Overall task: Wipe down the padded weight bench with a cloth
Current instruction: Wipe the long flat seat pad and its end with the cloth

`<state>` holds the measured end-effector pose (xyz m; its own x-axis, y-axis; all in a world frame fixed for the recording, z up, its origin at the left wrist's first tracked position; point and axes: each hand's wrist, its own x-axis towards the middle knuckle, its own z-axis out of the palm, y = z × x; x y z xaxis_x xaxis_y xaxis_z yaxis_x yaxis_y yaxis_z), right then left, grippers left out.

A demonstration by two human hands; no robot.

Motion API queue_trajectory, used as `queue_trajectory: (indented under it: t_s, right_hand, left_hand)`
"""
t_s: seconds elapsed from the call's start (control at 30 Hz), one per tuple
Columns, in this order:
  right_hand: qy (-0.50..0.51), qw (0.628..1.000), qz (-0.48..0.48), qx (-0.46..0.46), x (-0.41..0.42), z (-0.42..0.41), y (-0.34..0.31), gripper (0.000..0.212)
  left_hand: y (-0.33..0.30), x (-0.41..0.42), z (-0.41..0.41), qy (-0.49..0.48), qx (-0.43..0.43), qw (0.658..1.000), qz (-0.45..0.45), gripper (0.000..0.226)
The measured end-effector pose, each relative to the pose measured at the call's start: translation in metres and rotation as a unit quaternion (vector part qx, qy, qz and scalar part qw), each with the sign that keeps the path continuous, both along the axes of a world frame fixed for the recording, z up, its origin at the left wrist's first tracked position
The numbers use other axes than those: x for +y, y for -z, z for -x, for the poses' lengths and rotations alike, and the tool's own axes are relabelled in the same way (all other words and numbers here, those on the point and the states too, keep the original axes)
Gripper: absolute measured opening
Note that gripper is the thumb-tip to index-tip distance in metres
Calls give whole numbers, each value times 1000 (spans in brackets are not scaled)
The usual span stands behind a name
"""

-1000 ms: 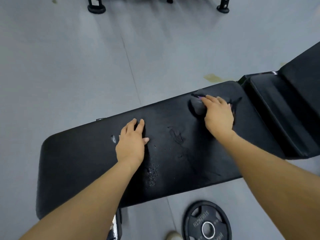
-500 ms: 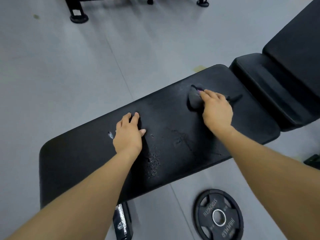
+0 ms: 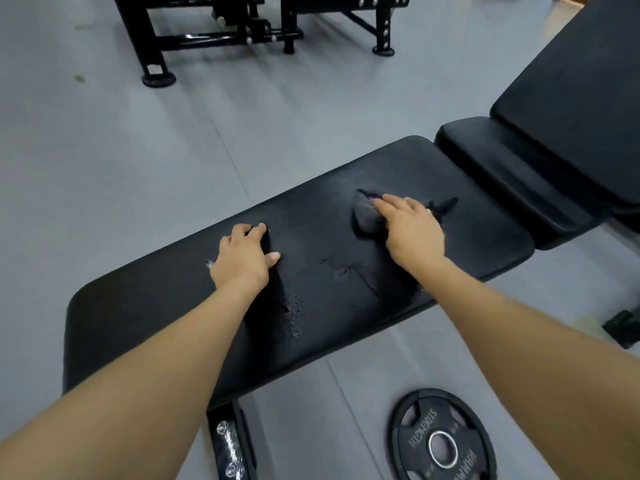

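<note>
The black padded weight bench (image 3: 166,317) runs across the view, its flat pad scuffed and cracked near the middle. A dark bunched cloth (image 3: 365,216) lies on the right part of that pad. My right hand (image 3: 410,230) lies on top of it, fingers bent over the wad and thumb hidden, gripping it against the pad. A tail of the cloth sticks out to the right of the hand. My left hand (image 3: 242,259) rests on the pad's middle, fingers relaxed and holding nothing.
The bench's raised back pad (image 3: 568,109) rises at the right. A black weight plate (image 3: 441,441) lies on the grey floor below the bench, beside the bench's metal foot (image 3: 228,445). A black machine frame (image 3: 214,32) stands at the top.
The view has tilted up, so the machine frame at the top now shows. Both hands keep nearly the same spots on the pad; the cloth has shifted only slightly.
</note>
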<state>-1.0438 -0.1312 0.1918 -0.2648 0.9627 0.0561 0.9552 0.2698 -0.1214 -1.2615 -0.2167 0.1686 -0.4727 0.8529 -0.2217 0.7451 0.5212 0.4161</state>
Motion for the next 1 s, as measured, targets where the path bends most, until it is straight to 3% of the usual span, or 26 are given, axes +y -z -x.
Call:
queue_trajectory:
  t_s: [0.1,0.23,0.37,0.5,0.6,0.83,1.0]
  right_hand:
    - [33,999,-11,7,-24,34,8,49]
    - [-95,995,-27,22,-92,83,31,47]
    - [-173,985,-25,5,-105,64,25,51]
    - [-18,997,-77,8,-76,-6,22,52]
    - [69,992,-100,21,-84,4,28,43]
    - [-57,989,-133,37,-152,39,53,40]
    - [-5,978,-192,76,-122,-3,54,36]
  left_hand:
    - [4,0,4,17,6,1000,-3,55]
    - [7,-9,7,67,9,998,-5,53]
    - [5,-36,1,102,22,993,-47,48]
    - [8,-60,-24,171,24,981,-84,47]
    - [21,-68,-34,215,26,972,-87,46]
    - [20,-66,-33,221,54,971,-67,31]
    - [6,-64,-64,242,73,961,-114,34]
